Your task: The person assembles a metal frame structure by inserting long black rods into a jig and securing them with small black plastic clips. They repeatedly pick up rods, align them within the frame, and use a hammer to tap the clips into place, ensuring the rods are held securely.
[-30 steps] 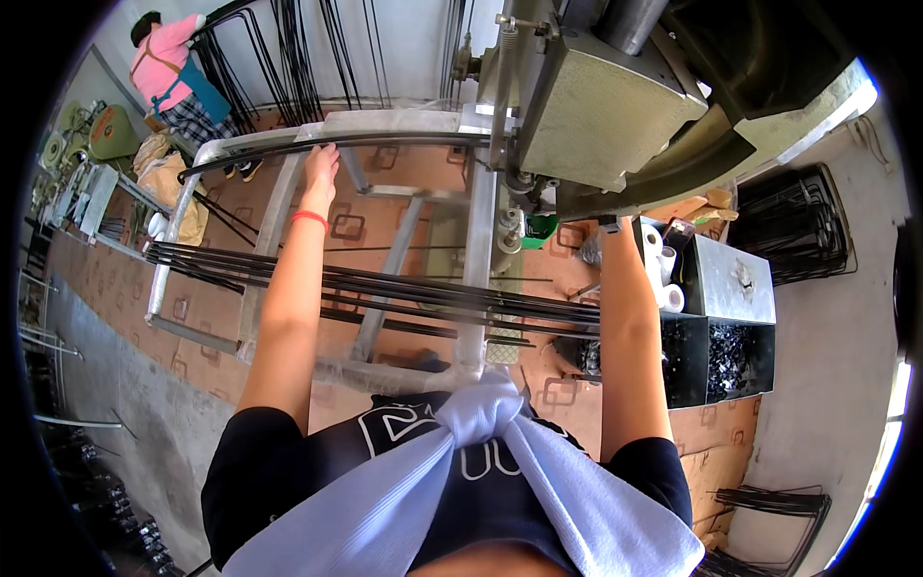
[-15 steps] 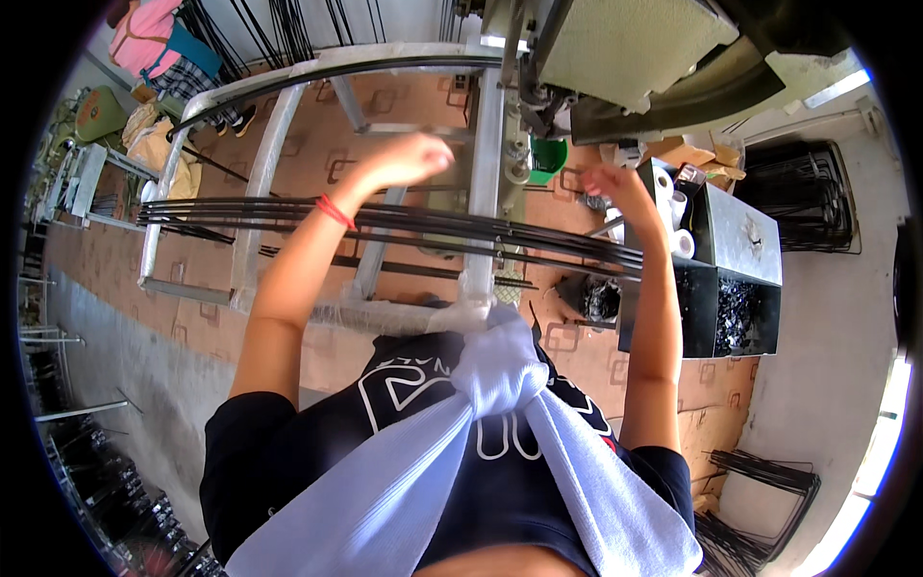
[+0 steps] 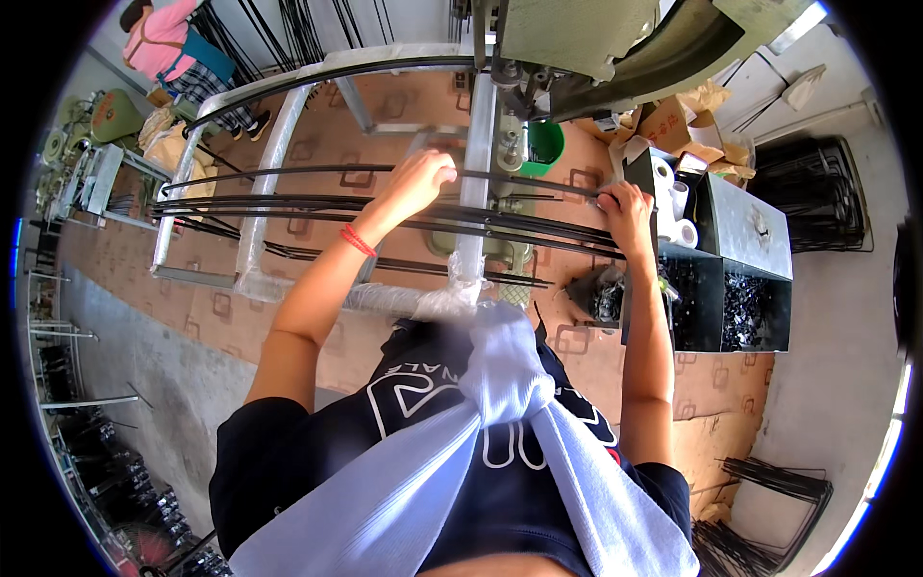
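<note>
A long thin black rod (image 3: 529, 181) runs left to right beneath a large green machine (image 3: 553, 43). My left hand (image 3: 423, 181) is closed around it near the middle, a red band on the wrist. At the rod's right end, my right hand (image 3: 628, 213) has its fingers closed on it. Just nearer to me, a bundle of similar black rods (image 3: 317, 212) lies across a pale metal frame (image 3: 252, 216) wrapped partly in clear plastic. The held rod is apart from that bundle along most of its length.
At right stand a metal box (image 3: 755, 226), white rolls (image 3: 686, 233) and a bin of small black parts (image 3: 745, 308). A green bucket (image 3: 544, 144) sits behind the frame. Black bent frames (image 3: 817, 192) hang on the right wall. A person in pink (image 3: 163, 38) stands far left.
Both hands have closed on one rod, which now lies apart from the bundle on the far side. My right hand has come down slightly. My view has shifted a little.
</note>
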Tool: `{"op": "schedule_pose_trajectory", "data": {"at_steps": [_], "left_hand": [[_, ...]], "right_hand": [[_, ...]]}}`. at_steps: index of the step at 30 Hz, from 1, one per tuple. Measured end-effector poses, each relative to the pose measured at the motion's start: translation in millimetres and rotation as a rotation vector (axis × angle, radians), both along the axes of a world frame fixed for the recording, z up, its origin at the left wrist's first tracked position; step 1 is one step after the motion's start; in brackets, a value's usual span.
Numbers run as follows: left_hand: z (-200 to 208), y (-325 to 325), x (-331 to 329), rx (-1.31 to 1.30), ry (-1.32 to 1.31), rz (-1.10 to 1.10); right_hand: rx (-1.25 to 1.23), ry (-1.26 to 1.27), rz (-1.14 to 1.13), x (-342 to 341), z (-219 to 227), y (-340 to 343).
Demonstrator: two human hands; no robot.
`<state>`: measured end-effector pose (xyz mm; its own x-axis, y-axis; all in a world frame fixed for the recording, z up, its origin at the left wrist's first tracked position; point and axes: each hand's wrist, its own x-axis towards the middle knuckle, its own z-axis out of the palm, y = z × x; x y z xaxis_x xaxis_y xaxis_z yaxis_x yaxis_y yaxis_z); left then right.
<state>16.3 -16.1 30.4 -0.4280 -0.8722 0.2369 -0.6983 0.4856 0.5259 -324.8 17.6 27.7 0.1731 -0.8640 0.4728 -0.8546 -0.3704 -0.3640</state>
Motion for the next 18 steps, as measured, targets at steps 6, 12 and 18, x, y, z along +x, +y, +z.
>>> {"op": "schedule_pose_trajectory", "data": {"at_steps": [6, 12, 18], "left_hand": [[3.7, -24.8, -8.3, -0.255, -0.022, 0.083], [7.6, -44.7, -10.4, -0.250, -0.016, 0.140], [7.7, -48.8, -22.5, -0.236, 0.002, 0.123]], "right_hand": [[-0.095, 0.013, 0.015, -5.6, 11.0, -41.2], [-0.172, -0.008, 0.018, -5.7, 14.5, -69.5], [-0.137, -0.017, 0.041, -18.7, 12.5, -77.1]]}}
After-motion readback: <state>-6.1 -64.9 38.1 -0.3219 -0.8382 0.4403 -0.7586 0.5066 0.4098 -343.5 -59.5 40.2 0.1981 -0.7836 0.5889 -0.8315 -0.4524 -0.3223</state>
